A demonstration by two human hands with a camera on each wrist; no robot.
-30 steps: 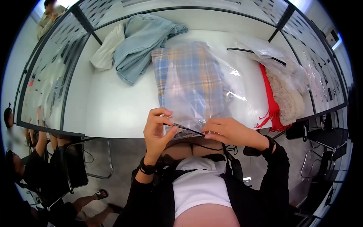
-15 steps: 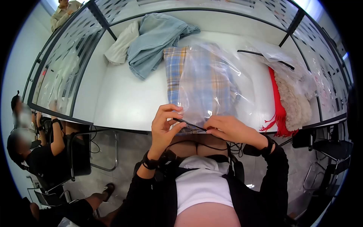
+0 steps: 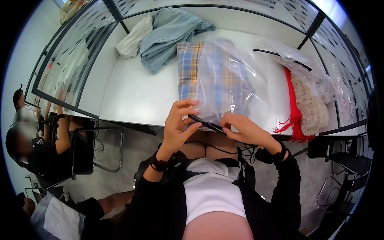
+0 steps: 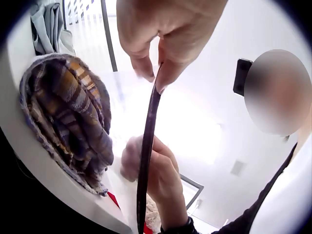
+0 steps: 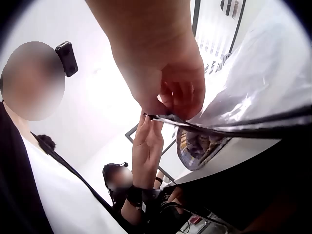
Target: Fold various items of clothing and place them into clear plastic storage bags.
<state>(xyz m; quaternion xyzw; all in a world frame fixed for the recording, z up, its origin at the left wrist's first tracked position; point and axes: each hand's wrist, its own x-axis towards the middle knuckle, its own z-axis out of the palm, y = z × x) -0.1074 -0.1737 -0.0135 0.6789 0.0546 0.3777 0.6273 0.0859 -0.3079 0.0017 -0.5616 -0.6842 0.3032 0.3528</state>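
Observation:
My left hand (image 3: 176, 124) pinches one end of the black edge strip (image 3: 206, 123) of a clear plastic bag (image 3: 224, 86) between thumb and fingers. The right hand (image 3: 246, 130) pinches the same strip further right, at the table's front edge. In the left wrist view the strip (image 4: 147, 146) runs taut and narrow down from the left fingertips. Beyond both hands lies a folded blue and yellow plaid cloth (image 3: 188, 66), its right part overlapped by the bag. Its thick folded end (image 4: 68, 117) faces the front edge.
Light blue jeans (image 3: 166, 36) and a white garment (image 3: 136, 38) lie at the back left. On the right are a red fringed cloth (image 3: 294, 110), a beige fluffy cloth (image 3: 310, 108) and another clear bag (image 3: 308, 72) with a black strip. Side panels bound the table; people sit at left.
The head view has shifted. The bag sits further right over the plaid cloth, baring its left side. Between the two hands the black strip now looks wider and partly doubled.

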